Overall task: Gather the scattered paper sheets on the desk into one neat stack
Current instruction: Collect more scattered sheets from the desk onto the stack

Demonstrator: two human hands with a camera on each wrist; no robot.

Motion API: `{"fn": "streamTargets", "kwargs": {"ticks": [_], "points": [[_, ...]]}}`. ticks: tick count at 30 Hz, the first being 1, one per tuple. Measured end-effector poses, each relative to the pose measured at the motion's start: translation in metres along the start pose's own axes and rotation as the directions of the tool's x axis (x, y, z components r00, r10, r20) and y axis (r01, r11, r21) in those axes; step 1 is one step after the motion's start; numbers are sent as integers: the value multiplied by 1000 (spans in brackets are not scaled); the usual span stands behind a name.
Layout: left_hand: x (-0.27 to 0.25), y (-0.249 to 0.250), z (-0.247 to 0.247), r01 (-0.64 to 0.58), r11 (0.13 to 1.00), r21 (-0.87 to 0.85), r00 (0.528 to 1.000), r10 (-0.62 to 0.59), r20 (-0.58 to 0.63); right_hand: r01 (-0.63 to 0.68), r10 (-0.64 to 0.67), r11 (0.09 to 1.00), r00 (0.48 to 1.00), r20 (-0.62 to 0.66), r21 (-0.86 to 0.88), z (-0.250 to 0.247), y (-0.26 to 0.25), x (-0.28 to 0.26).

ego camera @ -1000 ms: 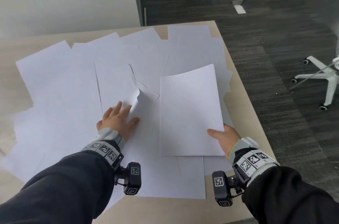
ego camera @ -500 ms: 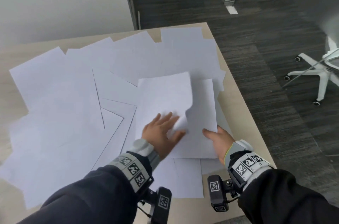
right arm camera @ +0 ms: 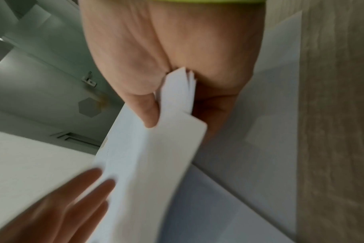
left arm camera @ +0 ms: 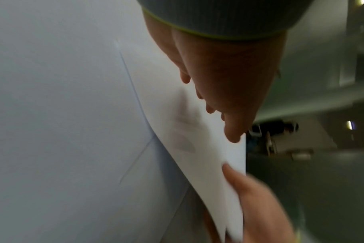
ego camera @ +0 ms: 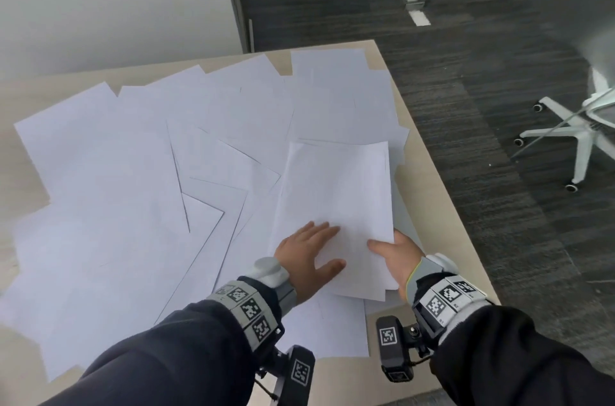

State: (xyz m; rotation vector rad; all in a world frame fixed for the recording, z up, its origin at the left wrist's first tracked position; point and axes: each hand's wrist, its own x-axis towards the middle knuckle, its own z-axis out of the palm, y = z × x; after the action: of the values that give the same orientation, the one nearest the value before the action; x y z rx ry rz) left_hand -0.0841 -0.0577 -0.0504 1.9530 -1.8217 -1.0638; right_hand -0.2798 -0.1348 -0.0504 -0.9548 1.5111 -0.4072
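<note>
The right hand (ego camera: pixel 397 255) pinches the near right corner of a small stack (ego camera: pixel 336 206) of gathered sheets, thumb on top and fingers underneath, as the right wrist view shows several sheet edges caught in the grip; the left hand (ego camera: pixel 307 255) lies flat and spread on the stack's near left part, pressing the top sheet down. The stack sits near the desk's right edge, over other paper. By my reading the task is at an early stage: only a few sheets are collected, and most of the loose sheets (ego camera: pixel 116 189) are spread, overlapping at all angles, from the left edge to the far right corner of the desk (ego camera: pixel 442 206). Some sheets reach right to the right edge, so a sideways sweep there could push them off; the left and far sides offer more room for reaching
</note>
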Motion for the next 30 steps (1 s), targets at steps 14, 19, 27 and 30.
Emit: {"fn": "streamTargets", "kwargs": {"ticks": [14,19,27,30], "points": [[-57,-166,-126,684,719,-123,603,-652,-461,98,-118,988,980,163,122,70,-46,7],[-60,-196,-143,799,601,-23,558,-756,-343,151,-157,988,961,229,43,114,-60,10],[-76,-222,-151,756,653,43,627,-706,-329,144,-134,989,969,208,-34,149,-57,17],[-85,-227,-159,730,683,-19,635,-689,-348,117,-106,992,973,203,-42,150,-57,19]]}}
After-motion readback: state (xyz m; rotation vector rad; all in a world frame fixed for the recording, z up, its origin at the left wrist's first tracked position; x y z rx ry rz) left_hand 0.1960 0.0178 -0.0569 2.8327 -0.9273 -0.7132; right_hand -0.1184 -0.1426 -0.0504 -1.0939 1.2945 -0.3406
